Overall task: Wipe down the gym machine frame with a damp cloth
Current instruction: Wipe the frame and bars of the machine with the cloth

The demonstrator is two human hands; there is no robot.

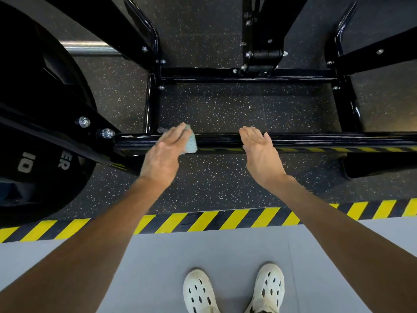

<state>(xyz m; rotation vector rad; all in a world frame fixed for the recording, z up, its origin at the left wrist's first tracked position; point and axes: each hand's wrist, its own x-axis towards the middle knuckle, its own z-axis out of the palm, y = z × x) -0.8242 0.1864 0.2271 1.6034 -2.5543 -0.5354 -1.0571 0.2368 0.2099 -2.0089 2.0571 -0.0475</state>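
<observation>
Left hand (164, 154) presses the blue cloth (191, 143) with near-straight fingers onto the black frame crossbar (316, 140), near its left end; thumb hidden; right hand (259, 150) spread flat, fingers extended, at the crossbar's middle, holding nothing

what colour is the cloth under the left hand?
Pale teal cloth; the head view, the only one, shows it.

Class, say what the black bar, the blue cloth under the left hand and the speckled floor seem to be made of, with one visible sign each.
Bar: likely painted steel tube, glossy; sharp highlights.
Cloth under left hand: soft fibre, perhaps microfibre; fuzzy edge.
Floor: probably rubber matting, matt; pale flecks.
</observation>
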